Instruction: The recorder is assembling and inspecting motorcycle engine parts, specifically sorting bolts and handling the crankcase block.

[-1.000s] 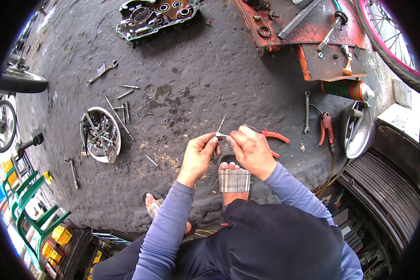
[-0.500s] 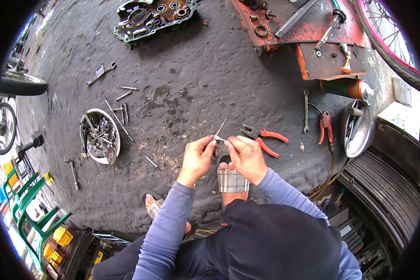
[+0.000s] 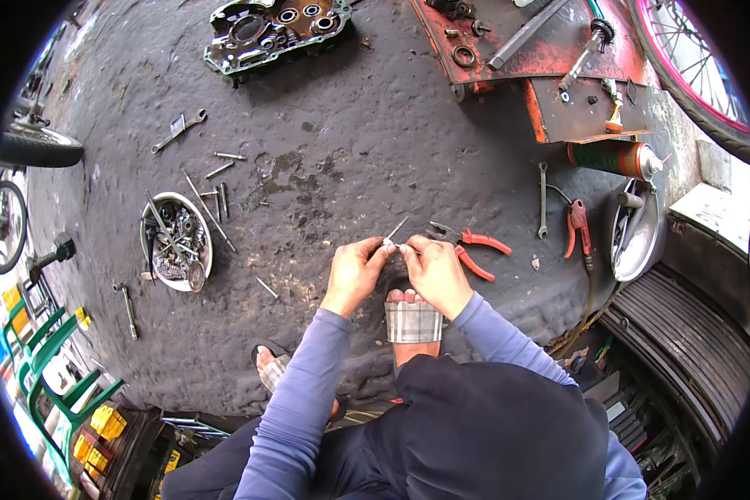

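Since the earlier frame, the bare right hand has drawn closer to the bare left hand. The left, nearly closed, pinches a thin, silver metal pin-like part just above the plaid-strapped sandal; the right's curled fingertips meet it, near red-handled steel pliers on the ground

The long sleeves are soft blue-gray with lots of little wrinkles. The pants are very dark and plain. Both sandals have wide straps with gray and pale checks. Bare toes peek out at the front. The fingers are bare too.
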